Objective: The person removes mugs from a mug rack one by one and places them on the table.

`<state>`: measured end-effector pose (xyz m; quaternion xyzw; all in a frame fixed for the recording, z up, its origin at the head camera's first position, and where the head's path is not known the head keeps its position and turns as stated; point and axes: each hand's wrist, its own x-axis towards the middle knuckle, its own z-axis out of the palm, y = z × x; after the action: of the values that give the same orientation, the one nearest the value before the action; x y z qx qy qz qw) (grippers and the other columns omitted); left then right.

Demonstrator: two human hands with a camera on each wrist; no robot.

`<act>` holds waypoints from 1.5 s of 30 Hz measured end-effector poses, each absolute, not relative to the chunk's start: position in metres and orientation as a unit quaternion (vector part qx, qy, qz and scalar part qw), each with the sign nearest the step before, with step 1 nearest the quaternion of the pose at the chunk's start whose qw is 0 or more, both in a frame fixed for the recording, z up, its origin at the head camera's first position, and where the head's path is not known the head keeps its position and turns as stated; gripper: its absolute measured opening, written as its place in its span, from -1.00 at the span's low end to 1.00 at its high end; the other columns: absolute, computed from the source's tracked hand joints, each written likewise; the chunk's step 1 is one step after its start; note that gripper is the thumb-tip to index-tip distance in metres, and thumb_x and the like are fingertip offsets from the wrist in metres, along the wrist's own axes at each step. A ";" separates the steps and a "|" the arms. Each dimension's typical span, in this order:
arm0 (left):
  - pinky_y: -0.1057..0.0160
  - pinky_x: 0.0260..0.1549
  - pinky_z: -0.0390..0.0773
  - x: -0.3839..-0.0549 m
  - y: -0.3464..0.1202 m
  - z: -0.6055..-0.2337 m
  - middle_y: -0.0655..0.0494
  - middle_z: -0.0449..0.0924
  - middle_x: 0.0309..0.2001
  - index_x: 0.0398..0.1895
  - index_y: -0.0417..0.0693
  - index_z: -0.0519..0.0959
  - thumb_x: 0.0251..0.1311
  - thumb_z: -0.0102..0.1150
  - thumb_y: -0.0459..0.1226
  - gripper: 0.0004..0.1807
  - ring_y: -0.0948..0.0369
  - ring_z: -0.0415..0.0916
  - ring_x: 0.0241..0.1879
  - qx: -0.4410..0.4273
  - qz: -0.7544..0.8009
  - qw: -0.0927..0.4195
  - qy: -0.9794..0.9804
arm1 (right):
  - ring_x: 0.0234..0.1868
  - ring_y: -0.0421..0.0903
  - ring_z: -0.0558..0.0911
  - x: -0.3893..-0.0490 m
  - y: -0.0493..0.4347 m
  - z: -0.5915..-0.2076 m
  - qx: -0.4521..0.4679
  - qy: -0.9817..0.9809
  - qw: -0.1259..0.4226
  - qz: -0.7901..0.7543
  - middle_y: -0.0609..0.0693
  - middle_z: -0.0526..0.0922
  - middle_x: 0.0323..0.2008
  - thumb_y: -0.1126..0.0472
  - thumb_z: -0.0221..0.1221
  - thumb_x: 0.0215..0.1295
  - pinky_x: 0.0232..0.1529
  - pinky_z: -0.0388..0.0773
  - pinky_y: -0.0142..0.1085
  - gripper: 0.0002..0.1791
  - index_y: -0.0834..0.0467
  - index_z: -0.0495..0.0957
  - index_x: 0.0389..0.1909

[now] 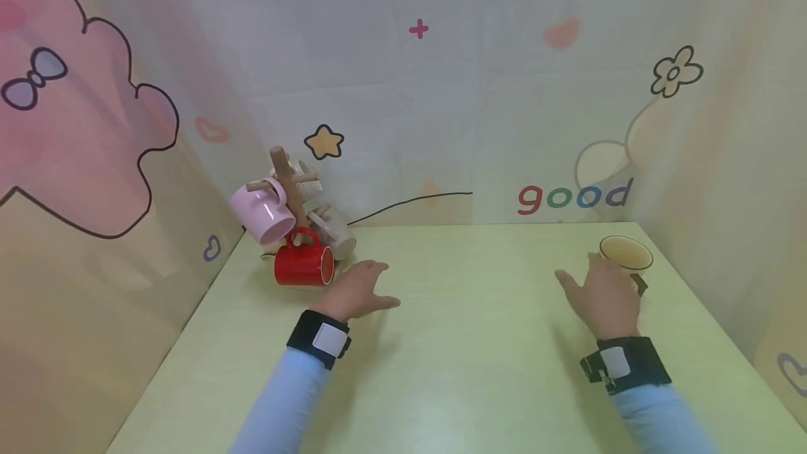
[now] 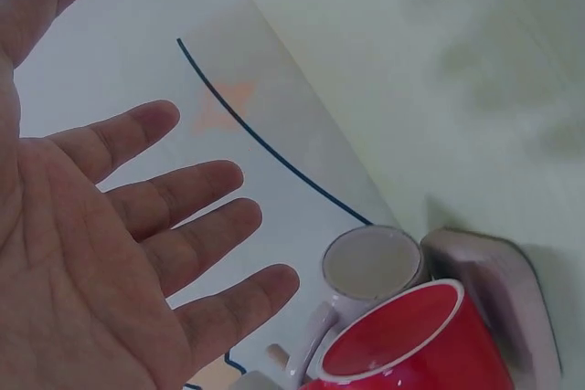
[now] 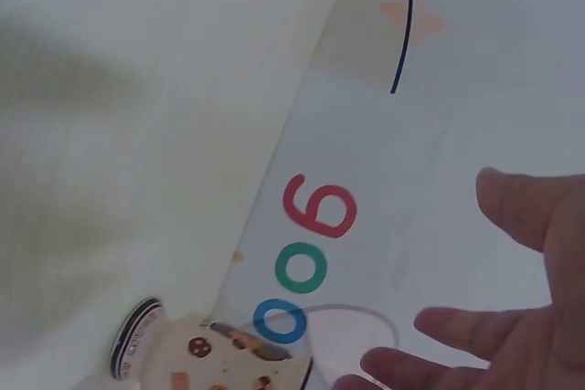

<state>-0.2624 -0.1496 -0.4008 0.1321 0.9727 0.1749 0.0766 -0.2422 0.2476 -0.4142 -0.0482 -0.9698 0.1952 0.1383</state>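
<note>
My left hand (image 1: 354, 291) hovers with its fingers spread, just right of a red mug (image 1: 296, 266). That mug hangs by its handle from a wooden mug tree (image 1: 290, 188), along with a pink mug (image 1: 257, 214), a greyish-white mug (image 1: 337, 235) and a white mug (image 1: 309, 184) behind. In the left wrist view the palm (image 2: 82, 253) holds nothing, and the red mug (image 2: 430, 344) lies beyond the fingers. At the right, my right hand (image 1: 607, 300) is in front of a cream cup (image 1: 625, 252), partly hiding it. Brown printed marks show on this cup (image 3: 219, 367) in the right wrist view.
A pale yellow-green table (image 1: 460, 342) stretches between the hands. Behind it hangs a printed curtain (image 1: 391, 104) with hearts, a star and the word "good". Curtain also borders the table's left and right edges.
</note>
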 end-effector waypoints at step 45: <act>-0.35 0.06 0.40 -0.289 -0.307 -0.277 -0.49 0.30 0.22 0.40 -0.37 0.24 0.40 0.02 0.00 -0.28 -0.37 0.32 0.14 -0.051 0.183 -0.149 0.970 | 0.14 0.34 0.53 -0.207 0.156 -0.429 0.109 -0.977 -0.042 0.180 0.38 0.56 0.10 -0.12 0.21 0.32 0.04 0.50 0.20 -0.30 0.37 0.47 0.22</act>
<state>-0.2894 -0.3069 -0.2771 -0.0507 0.9705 0.1830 -0.1488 -0.2070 0.1559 -0.4291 0.1088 -0.9767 0.1802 -0.0418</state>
